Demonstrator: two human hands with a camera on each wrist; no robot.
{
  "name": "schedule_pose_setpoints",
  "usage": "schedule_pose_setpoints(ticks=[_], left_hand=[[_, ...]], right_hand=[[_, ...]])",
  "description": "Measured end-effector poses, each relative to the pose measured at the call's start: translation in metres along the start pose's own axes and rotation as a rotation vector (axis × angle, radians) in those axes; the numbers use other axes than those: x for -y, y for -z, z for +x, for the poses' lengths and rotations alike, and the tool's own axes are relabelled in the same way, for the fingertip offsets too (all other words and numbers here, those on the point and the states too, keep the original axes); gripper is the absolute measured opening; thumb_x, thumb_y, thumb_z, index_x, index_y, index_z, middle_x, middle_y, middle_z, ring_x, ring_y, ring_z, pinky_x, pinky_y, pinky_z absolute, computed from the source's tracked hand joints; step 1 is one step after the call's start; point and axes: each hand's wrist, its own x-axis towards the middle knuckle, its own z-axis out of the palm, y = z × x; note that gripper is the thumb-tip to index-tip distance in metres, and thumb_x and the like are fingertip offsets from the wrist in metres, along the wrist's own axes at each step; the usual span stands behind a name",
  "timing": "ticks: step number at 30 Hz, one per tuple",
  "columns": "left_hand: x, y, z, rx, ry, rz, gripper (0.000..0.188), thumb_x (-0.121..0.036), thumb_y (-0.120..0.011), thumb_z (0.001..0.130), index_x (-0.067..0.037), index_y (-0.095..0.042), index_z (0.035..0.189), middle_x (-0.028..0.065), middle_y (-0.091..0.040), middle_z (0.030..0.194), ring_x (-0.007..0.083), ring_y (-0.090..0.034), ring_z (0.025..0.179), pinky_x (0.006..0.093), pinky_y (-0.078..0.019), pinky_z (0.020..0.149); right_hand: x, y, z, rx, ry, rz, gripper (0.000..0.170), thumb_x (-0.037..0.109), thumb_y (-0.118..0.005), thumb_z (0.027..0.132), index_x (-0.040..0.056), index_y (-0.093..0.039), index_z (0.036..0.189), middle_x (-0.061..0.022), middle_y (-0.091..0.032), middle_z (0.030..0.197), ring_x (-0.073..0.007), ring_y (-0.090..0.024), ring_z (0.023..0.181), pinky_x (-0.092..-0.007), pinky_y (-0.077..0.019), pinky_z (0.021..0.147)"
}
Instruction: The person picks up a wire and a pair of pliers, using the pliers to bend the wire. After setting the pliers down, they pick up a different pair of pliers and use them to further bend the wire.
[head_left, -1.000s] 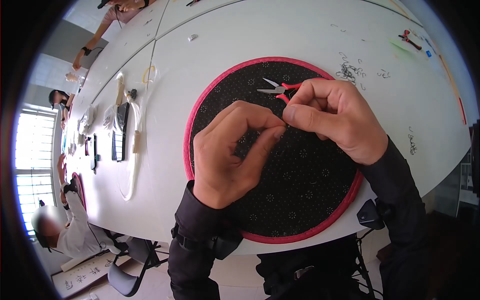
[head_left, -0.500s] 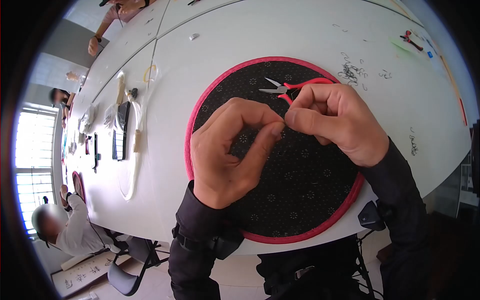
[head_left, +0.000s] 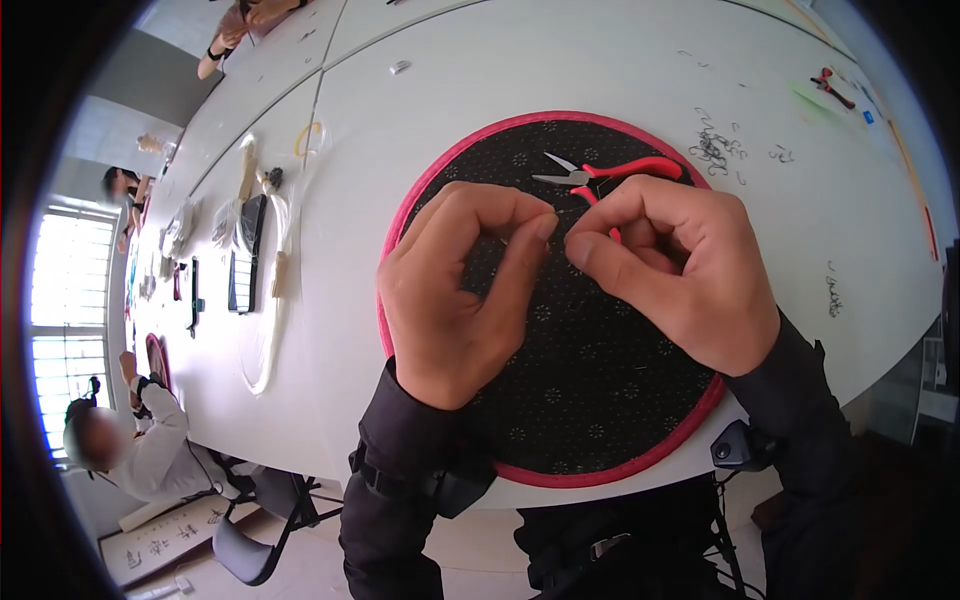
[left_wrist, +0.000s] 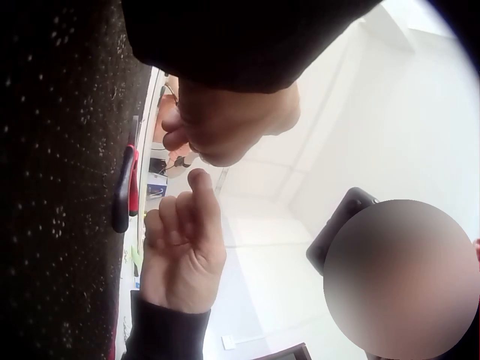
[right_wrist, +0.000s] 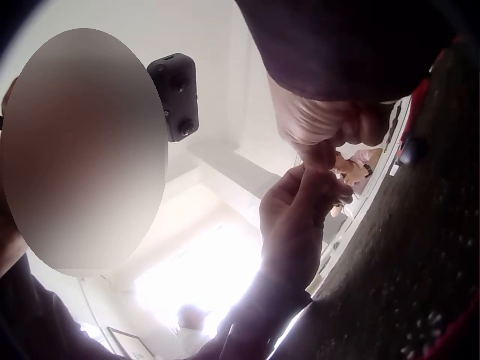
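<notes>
In the head view my left hand [head_left: 465, 290] brings thumb and index fingertip together in a pinch; a fine pale sliver shows by these fingers. Facing it a small gap away, my right hand [head_left: 690, 265] also pinches thumb against index finger. What the fingertips hold is too thin to make out. Both hands are over a round black mat [head_left: 580, 410] with a red rim. Red-handled pliers [head_left: 650, 167] lie on the mat beyond the fingers, jaws apart and pointing left, partly covered by the right hand. The left wrist view also shows the right hand [left_wrist: 184, 251], fingers curled.
Several small dark hook-shaped pieces [head_left: 712, 145] are scattered right of the mat. Another pair of pliers [head_left: 832, 90] lies at the far right. Leftward are a clear-wrapped pale bundle [head_left: 280, 275] and a phone [head_left: 247, 255]. Another person [head_left: 150, 440] sits at the table's left side.
The fingertips were close together and are now a little apart, the left hand having shifted slightly up and left. More of the pliers shows. The view has turned slightly.
</notes>
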Motion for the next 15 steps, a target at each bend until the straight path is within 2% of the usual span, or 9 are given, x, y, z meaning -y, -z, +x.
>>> schedule_pose_setpoints(ticks=[5,8,11,15], left_hand=[[0.003,0.0,0.001,0.056,-0.054,0.119,0.011,0.006,-0.072,0.084,-0.001,-0.066,0.091,0.0085,-0.068,0.087,0.0187,-0.067,0.077,0.0284,-0.0529,0.068],[0.002,0.0,0.002,0.128,-0.084,0.166,0.013,0.007,-0.072,0.083,-0.001,-0.065,0.091,0.0092,-0.067,0.086,0.0197,-0.067,0.077,0.0287,-0.0525,0.067],[-0.006,0.001,0.002,0.194,-0.069,0.18,0.01,0.009,-0.07,0.086,0.003,-0.065,0.091,0.0088,-0.068,0.086,0.0154,-0.067,0.078,0.0266,-0.0525,0.071],[-0.007,0.001,0.002,0.22,-0.079,0.121,0.01,0.009,-0.069,0.085,0.003,-0.065,0.091,0.0085,-0.068,0.085,0.0155,-0.067,0.078,0.0267,-0.0521,0.071]], right_hand=[[-0.002,-0.002,-0.003,-0.075,0.215,-0.258,0.005,0.006,-0.068,0.093,0.0016,-0.069,0.095,0.0054,-0.052,0.062,-0.001,-0.037,0.055,-0.0216,-0.0299,0.052],[-0.008,-0.002,0.0,-0.13,0.264,-0.284,0.006,0.006,-0.067,0.094,0.0016,-0.069,0.096,0.0056,-0.053,0.064,-0.0007,-0.037,0.057,-0.0211,-0.0304,0.053],[-0.011,0.002,0.003,-0.115,0.243,-0.244,0.008,0.009,-0.068,0.095,0.0017,-0.07,0.098,0.0055,-0.055,0.068,-0.0003,-0.04,0.06,-0.0207,-0.0319,0.055],[-0.008,0.013,0.008,-0.028,0.09,-0.124,0.014,0.014,-0.069,0.096,0.0006,-0.071,0.1,0.0058,-0.058,0.072,-0.0002,-0.046,0.065,-0.0196,-0.0355,0.06]])
